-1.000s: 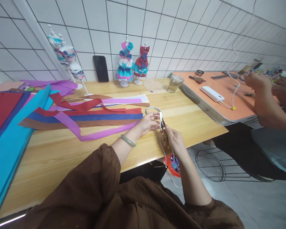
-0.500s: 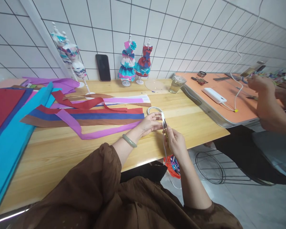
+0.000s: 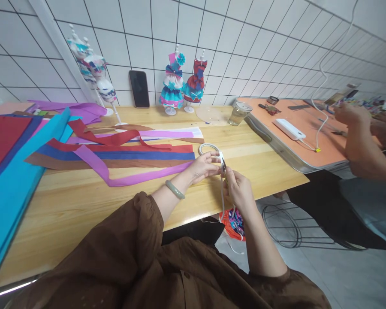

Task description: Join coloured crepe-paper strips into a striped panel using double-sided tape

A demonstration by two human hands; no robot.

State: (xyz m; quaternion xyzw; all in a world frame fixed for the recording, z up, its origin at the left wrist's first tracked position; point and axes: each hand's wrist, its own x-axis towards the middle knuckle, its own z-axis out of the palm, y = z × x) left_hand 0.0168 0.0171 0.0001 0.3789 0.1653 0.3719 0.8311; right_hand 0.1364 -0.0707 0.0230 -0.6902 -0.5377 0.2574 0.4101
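My left hand, with a green bangle at its wrist, pinches a small white strip over the front of the wooden table. In my right hand is a pair of scissors, its dark blades at the strip. A narrow pale length hangs down between the hands past the table edge. Just behind my left fingers lies a roll of tape. Left of my hand, red, blue, brown and purple fabric strips stretch across the table.
Folded cloths lie at the left. Small dressed mannequins, a phone and a lidded cup stand along the wall. An orange table adjoins at right, where another person's arm reaches in. A red bag of scraps sits below.
The scissors and my right hand have shifted slightly against the white strip. A second pale end now dangles beneath my right hand. My left hand keeps its place.
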